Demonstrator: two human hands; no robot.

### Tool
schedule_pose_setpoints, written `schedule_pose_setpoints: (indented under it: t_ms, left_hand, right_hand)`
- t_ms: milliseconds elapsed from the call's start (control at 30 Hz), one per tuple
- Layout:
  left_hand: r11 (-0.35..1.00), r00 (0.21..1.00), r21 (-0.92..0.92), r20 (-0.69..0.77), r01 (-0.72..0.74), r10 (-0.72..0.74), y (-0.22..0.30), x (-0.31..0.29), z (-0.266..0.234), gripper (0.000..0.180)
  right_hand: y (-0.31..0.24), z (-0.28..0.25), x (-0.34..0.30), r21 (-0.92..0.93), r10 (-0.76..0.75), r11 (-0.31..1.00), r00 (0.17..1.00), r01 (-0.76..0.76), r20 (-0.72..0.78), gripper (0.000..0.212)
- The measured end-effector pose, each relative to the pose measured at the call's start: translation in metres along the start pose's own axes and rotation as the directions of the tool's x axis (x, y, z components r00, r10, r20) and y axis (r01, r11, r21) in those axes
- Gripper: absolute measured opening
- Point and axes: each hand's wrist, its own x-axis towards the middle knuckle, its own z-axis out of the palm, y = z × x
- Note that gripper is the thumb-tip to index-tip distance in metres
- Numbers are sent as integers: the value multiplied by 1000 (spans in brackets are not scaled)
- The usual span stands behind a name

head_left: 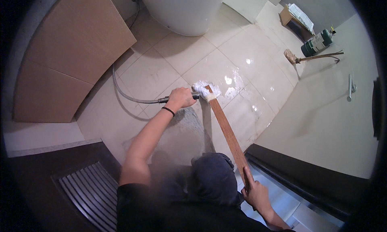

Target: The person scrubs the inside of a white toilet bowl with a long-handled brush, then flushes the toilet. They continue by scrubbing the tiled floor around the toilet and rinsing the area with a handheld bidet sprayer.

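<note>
Wooden handle (pixel 227 129) lies clasped within the right fingers (pixel 248 177).

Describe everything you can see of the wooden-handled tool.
The tool has a long, flat, reddish-brown handle, apparently wood, and a white head, foam or fibre unclear. It slants forward-left from the right hand, which grips its near end. The head appears to rest on wet floor tiles beside a spray nozzle; contact there is unclear.

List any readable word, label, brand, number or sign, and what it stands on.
No text is readable.
Green cylinder: pale label, its print too small and blurred to read.
White papers: any print is too small to read.
Wooden handle and hose sprayer: no lettering visible.
</note>
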Motion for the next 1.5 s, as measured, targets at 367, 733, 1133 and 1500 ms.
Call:
schedule_pose_setpoints:
  t_ms: [367,733,1133,1500]
  left_hand:
    - [951,947,-268,-235,155,-220,-14,63,-58,57]
    - [930,963,-359,-213,82,-167,-24,43,-69,54]
    - [915,966,-397,-197,76,-166,-28,41,-69,50]
    - [853,856,-463,-311,243,-413,-113,39,-71,56]
  right_hand:
    - [-31,-29,91,2,6,1000,975,-6,-222,96]
    - [-117,-94,300,22,-138,988,938,153,-319,86]
    - [-24,-101,239,106,0,993,891,53,-454,76]
    - [-180,-134,330,-92,-434,898,838,429,-332,76]
